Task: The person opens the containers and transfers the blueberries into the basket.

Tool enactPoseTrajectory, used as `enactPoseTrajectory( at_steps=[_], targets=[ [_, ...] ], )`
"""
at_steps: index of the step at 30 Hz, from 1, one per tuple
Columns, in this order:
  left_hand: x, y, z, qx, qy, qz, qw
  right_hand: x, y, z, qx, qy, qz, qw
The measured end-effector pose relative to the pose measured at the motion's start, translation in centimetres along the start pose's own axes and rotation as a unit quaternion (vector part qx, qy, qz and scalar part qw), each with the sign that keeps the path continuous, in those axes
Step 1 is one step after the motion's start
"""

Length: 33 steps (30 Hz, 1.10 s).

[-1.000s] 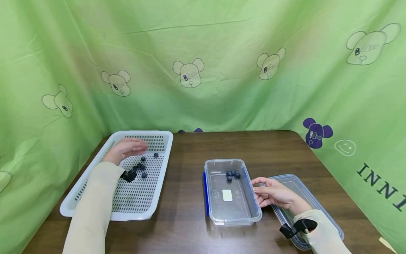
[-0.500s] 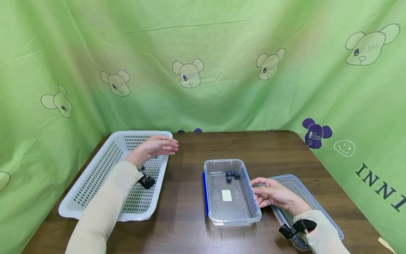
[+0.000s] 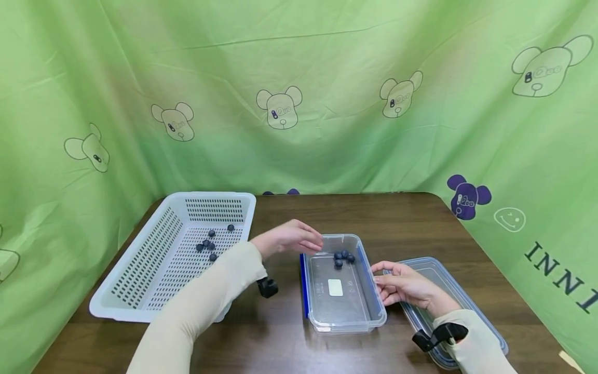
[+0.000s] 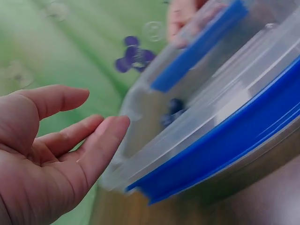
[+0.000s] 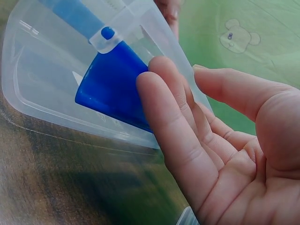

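Observation:
My left hand [image 3: 293, 239] hovers at the far left corner of a clear plastic food container [image 3: 334, 311]. In the left wrist view, its thumb and fingers are apart and loosely bent, and nothing shows between them. Several blueberries [image 3: 344, 254] lie toward the container's far right inside. My right hand [image 3: 403, 284] rests at the container's right side, its fingers extended against the wall by a blue latch [image 5: 115, 84]. Another blue latch flap [image 4: 225, 140] hangs along the container's left side.
A white perforated basket [image 3: 133, 259] with several loose blueberries [image 3: 206, 243] stands at the left of the wooden table [image 3: 275, 337]. The container's clear lid [image 3: 427, 267] lies under my right wrist. A green curtain [image 3: 327, 156] hangs behind the table.
My left hand has moved right, out of the basket and across the table to the container's far left corner. The right hand and the container have stayed in place.

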State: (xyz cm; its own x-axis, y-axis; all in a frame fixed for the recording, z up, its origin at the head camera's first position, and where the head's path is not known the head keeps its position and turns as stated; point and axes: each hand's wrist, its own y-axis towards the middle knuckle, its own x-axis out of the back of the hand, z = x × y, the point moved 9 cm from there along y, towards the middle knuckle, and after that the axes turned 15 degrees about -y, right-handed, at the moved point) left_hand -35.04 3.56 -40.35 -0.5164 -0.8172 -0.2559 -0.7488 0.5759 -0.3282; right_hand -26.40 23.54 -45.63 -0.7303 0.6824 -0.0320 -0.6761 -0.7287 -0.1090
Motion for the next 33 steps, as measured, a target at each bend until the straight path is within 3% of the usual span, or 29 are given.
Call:
enactPoseTrajectory(
  at_steps=[9, 15, 22, 29, 33],
  targets=[
    [-3.6, 2.0, 2.3, 0.062, 0.084, 0.041, 0.9937, 0.1, 0.0, 0.1, -0.006, 0.000, -0.001, 1.000],
    [-4.5, 3.1, 3.4, 0.092, 0.138, 0.030, 0.9857, 0.1, 0.0, 0.2, -0.007, 0.000, 0.006, 1.000],
    [-6.0, 4.6, 5.5, 0.127, 0.115, 0.020, 0.9849, 0.1, -0.1, 0.1, -0.007, 0.004, 0.008, 1.000],
    [-7.4, 5.0, 6.2, 0.123, 0.107, 0.041, 0.9858, 0.0, 0.0, 0.2, -0.006, 0.003, 0.016, 1.000],
    [-7.9, 5.2, 6.7, 0.145, 0.106, 0.039, 0.9830, 0.1, 0.0, 0.2, -0.008, 0.001, 0.010, 1.000]
  ],
)
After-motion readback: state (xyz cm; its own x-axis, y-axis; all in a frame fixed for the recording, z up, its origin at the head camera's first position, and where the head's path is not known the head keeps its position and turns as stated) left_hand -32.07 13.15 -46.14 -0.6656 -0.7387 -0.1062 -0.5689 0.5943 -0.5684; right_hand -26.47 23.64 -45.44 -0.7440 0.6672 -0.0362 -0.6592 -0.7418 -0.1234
